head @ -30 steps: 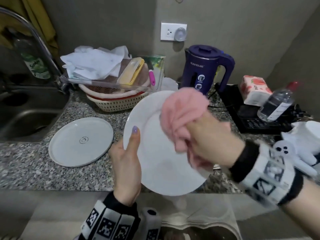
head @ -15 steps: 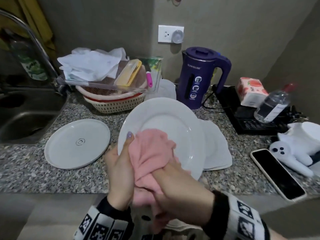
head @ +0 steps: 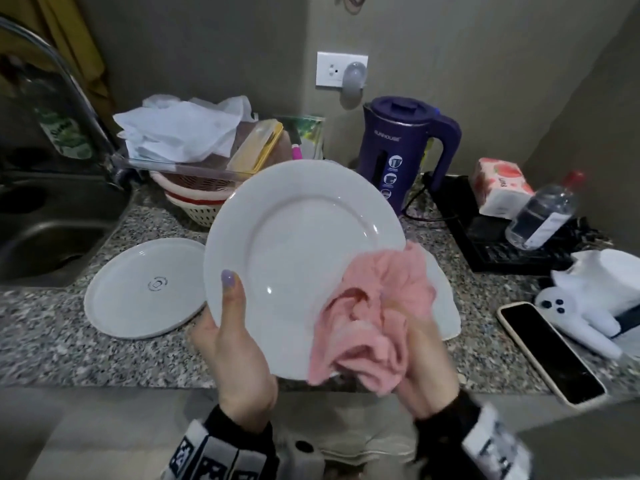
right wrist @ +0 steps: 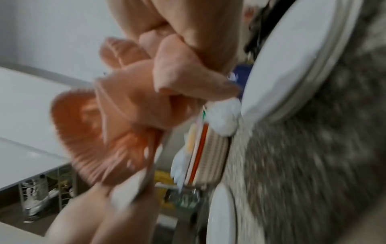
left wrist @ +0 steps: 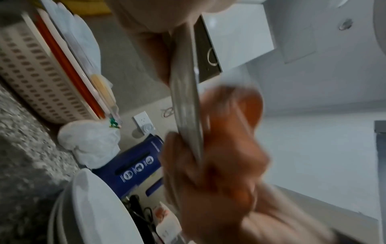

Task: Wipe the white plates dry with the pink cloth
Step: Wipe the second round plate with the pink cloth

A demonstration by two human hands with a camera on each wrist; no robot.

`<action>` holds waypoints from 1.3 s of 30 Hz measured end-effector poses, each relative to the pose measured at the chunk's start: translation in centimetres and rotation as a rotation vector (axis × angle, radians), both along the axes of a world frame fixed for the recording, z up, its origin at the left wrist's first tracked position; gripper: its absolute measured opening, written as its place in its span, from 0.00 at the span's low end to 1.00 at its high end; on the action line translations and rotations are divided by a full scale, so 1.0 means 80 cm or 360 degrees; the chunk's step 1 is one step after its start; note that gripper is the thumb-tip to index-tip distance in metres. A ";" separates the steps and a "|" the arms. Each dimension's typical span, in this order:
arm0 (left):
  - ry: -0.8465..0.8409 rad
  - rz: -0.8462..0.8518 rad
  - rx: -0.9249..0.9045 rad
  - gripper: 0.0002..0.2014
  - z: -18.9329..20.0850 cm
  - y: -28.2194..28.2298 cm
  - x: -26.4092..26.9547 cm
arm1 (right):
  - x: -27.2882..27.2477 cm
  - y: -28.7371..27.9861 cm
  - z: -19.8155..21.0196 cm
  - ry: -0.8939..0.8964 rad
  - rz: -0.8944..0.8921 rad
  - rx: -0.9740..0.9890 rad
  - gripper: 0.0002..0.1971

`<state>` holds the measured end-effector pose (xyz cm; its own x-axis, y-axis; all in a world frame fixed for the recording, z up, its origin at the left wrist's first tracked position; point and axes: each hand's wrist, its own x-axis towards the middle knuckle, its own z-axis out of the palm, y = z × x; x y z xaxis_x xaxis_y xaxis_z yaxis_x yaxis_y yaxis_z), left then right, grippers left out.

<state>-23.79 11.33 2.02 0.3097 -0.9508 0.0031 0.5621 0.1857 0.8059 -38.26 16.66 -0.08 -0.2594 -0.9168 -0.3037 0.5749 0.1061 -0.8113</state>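
Observation:
A round white plate (head: 298, 233) is held tilted above the counter edge. My left hand (head: 232, 327) grips its lower left rim, thumb on the face. My right hand (head: 422, 362) clutches the bunched pink cloth (head: 377, 313) against the plate's lower right rim. In the left wrist view the plate (left wrist: 185, 105) shows edge-on with the blurred cloth (left wrist: 225, 148) wrapped over its edge. The right wrist view shows the cloth (right wrist: 129, 115) bunched in my fingers. A second white plate (head: 145, 289) lies upside down on the counter at left. More white plates (head: 445, 299) are stacked behind the cloth.
The sink (head: 48, 230) and tap are at far left. A basket (head: 197, 202) with a clear tray stands at the back. A purple kettle (head: 405, 150), tissue box (head: 498, 185), water bottle (head: 540, 213), phone (head: 550, 351) and white toy (head: 595, 299) crowd the right.
The cloth and my right hand swept from the plate's upper right, across its lower left, to its lower right rim. The plate stayed in my left hand, tilting slightly.

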 end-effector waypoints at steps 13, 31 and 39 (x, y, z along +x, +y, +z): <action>-0.0384 -0.0553 -0.0154 0.19 0.008 -0.039 0.025 | -0.039 0.012 0.047 0.0571 -0.0228 -0.0157 0.13; -0.0427 -0.0279 -0.0347 0.12 0.025 -0.052 0.026 | -0.019 0.002 0.046 0.0471 -0.0420 -0.0401 0.14; -0.0215 -0.0327 -0.0319 0.17 0.003 -0.015 -0.006 | 0.021 0.011 0.014 0.0180 -0.0509 -0.0312 0.21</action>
